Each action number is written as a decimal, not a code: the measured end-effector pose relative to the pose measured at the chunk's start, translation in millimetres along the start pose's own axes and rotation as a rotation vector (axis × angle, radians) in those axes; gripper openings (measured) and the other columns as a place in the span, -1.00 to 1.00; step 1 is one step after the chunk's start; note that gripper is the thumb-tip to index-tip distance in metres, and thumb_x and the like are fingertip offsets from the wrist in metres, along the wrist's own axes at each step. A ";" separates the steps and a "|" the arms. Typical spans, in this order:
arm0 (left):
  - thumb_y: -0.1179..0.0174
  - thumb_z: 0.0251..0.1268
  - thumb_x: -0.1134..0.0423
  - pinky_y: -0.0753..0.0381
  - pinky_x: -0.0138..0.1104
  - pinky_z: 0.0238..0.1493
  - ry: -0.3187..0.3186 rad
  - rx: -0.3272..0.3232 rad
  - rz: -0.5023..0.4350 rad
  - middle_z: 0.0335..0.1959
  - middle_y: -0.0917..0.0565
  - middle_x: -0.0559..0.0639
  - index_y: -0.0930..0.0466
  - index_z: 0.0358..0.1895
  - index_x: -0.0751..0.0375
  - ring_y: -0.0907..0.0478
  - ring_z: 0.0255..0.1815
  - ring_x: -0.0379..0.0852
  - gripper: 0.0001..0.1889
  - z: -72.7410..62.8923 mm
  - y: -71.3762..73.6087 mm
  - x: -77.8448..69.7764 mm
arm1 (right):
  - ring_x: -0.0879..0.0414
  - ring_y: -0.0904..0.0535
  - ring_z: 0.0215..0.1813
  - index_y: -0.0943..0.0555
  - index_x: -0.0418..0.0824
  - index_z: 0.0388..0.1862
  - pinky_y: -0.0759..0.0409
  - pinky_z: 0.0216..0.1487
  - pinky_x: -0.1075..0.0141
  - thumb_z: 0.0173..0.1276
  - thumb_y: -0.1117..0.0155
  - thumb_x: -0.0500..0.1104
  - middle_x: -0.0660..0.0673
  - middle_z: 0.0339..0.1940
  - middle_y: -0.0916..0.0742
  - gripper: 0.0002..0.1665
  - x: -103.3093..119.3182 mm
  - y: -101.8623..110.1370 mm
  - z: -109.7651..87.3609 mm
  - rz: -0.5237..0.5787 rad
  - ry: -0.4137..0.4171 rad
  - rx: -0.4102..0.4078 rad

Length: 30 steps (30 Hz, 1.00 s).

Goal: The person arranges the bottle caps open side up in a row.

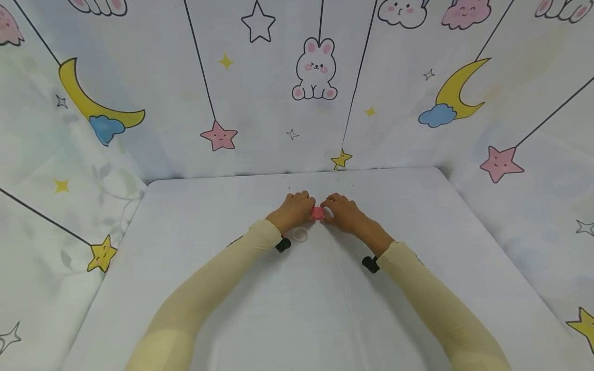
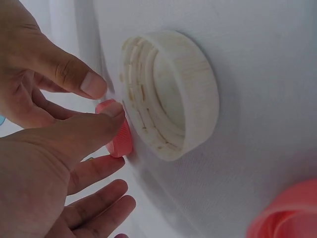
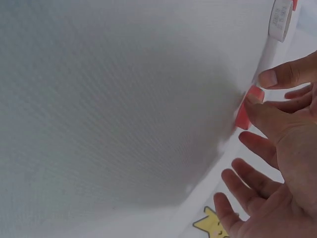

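A small pink-red bottle cap point(image 1: 317, 213) with ridged sides lies between the two hands on the white table. My left hand point(image 1: 293, 210) pinches it, the thumb point(image 2: 113, 110) over it and the index fingertip at its lower edge. Facing it from the other side is my right hand point(image 1: 347, 214), with thumb point(image 3: 253, 99) overlapping the cap and the other fingers loosely spread. Close by the left wrist lies a white screw cap point(image 2: 200, 89), its threaded inside showing brown stains. Part of a larger red cap point(image 2: 290, 210) shows at the corner of the left wrist view.
White cloth covers the table point(image 1: 278, 309). A printed fabric backdrop point(image 1: 274, 103) with moons, stars and a rabbit rises behind and at both sides. A black wrist camera point(image 1: 283, 244) hangs at the left sleeve, another black camera point(image 1: 370, 264) at the right.
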<state>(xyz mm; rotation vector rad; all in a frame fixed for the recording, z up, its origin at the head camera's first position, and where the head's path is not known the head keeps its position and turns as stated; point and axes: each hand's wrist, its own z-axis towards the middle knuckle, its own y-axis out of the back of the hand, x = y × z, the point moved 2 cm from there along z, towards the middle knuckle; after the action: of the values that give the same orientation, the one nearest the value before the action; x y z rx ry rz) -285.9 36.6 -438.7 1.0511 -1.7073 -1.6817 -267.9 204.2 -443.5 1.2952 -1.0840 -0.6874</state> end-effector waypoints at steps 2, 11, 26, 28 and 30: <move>-0.37 0.48 0.02 -0.50 0.02 0.29 -0.010 -0.009 0.004 0.12 -0.61 0.14 -0.64 0.14 0.22 -0.56 0.19 0.08 -0.61 -0.2 -0.4 -0.8 | -0.25 -0.50 0.41 -0.63 -0.24 0.33 -0.52 0.33 -0.28 0.51 -0.41 -0.10 -0.31 0.38 -0.59 -0.51 -0.3 -1.3 0.6 0.003 0.000 0.002; -0.33 0.50 -0.02 -0.51 0.00 0.26 -0.037 -0.046 0.016 0.09 -0.62 0.13 -0.66 0.08 0.22 -0.57 0.13 0.07 -0.62 -0.8 -3.9 -0.4 | -0.27 -0.52 0.41 -0.66 -0.23 0.28 -0.53 0.31 -0.31 0.52 -0.41 -0.08 -0.32 0.37 -0.60 -0.56 1.6 -8.3 4.1 0.004 0.017 -0.017; -0.37 0.47 0.02 -0.49 -0.01 0.28 -0.021 -0.044 -0.001 0.07 -0.62 0.10 -0.66 0.12 0.21 -0.57 0.13 0.06 -0.63 -1.7 -0.9 -1.2 | -0.27 -0.53 0.38 -0.64 -0.26 0.32 -0.53 0.29 -0.30 0.53 -0.39 -0.07 -0.33 0.35 -0.61 -0.52 4.8 -5.3 5.8 -0.002 0.037 -0.016; -0.37 0.47 0.01 -0.48 0.00 0.29 -0.015 -0.036 -0.007 0.08 -0.62 0.10 -0.66 0.12 0.20 -0.56 0.14 0.05 -0.63 -1.2 -0.6 -1.0 | -0.27 -0.53 0.37 -0.65 -0.26 0.30 -0.54 0.27 -0.30 0.53 -0.39 -0.06 -0.33 0.35 -0.61 -0.53 5.3 -4.7 5.6 -0.008 0.042 -0.019; -0.37 0.46 -0.02 -0.49 0.00 0.29 -0.011 -0.028 -0.015 0.09 -0.63 0.11 -0.66 0.11 0.20 -0.56 0.15 0.06 -0.61 -0.9 0.0 -0.9 | -0.28 -0.53 0.38 -0.65 -0.26 0.29 -0.54 0.27 -0.30 0.54 -0.38 -0.06 -0.34 0.36 -0.60 -0.54 5.4 -3.6 5.0 -0.011 0.042 -0.015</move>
<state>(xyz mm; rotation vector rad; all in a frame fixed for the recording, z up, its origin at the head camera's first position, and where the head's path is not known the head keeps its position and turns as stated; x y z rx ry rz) -284.7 36.8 -438.4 1.0460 -1.6820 -1.7188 -269.9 196.6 -446.1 1.2976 -1.0366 -0.6727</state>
